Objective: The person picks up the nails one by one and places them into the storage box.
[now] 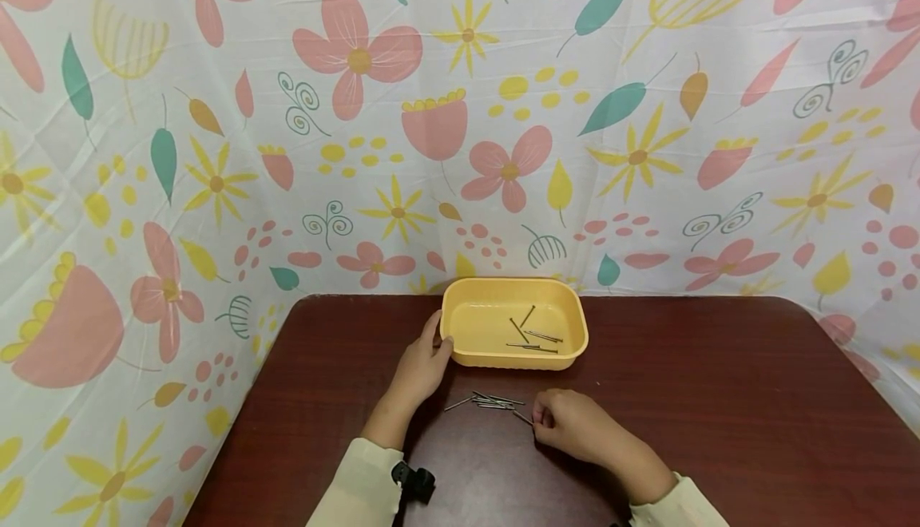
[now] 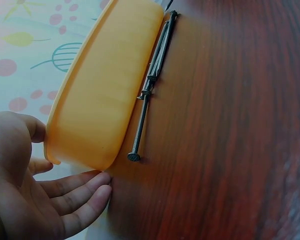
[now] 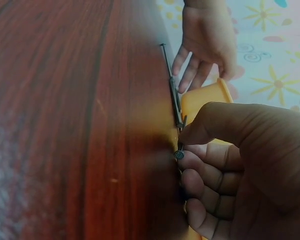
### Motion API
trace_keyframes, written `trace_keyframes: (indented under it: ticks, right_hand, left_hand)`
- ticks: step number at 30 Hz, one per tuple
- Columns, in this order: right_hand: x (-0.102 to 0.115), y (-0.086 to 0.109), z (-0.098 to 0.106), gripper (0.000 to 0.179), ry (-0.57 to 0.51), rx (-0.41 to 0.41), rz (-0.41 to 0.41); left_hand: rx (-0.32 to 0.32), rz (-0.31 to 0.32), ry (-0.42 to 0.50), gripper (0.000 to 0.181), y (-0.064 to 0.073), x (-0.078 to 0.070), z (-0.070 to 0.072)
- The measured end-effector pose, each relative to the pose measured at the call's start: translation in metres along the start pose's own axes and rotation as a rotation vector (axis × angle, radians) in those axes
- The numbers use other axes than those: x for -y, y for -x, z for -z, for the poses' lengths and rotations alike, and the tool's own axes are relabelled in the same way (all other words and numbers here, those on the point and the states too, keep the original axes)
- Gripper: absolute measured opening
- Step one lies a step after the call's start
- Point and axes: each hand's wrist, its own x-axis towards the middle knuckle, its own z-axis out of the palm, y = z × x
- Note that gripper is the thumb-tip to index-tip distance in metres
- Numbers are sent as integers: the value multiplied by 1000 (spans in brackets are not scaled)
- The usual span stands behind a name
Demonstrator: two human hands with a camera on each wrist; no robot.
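My left hand (image 1: 420,363) holds the left end of a yellow plastic tray (image 1: 513,361), thumb at the rim and other fingers along the end wall. Several steel nails lie inside on the tray's right half. In front of the tray, a small pile of nails (image 1: 494,402) lies on the table, one apart at its left. My right hand (image 1: 578,423) is beside the pile and pinches a nail (image 1: 523,417) between thumb and index finger. The right wrist view shows the flat head of this nail (image 3: 179,155) by the fingertips, with the other fingers curled below.
A dark red wood-grain table (image 1: 719,399) bears everything. White cloth (image 1: 503,112) printed with flowers and leaves hangs behind it and along its left side. The tray stands at the table's back edge. A black strap device (image 1: 414,481) sits on the left wrist.
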Motion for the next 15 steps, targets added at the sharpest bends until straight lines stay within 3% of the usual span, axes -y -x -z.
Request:
trace_keyframes:
  ticks: [15]
  right_hand:
    - [-2,-1,1,18,-28,24,-14]
  left_hand:
    - [3,0,6,61,0,0,0]
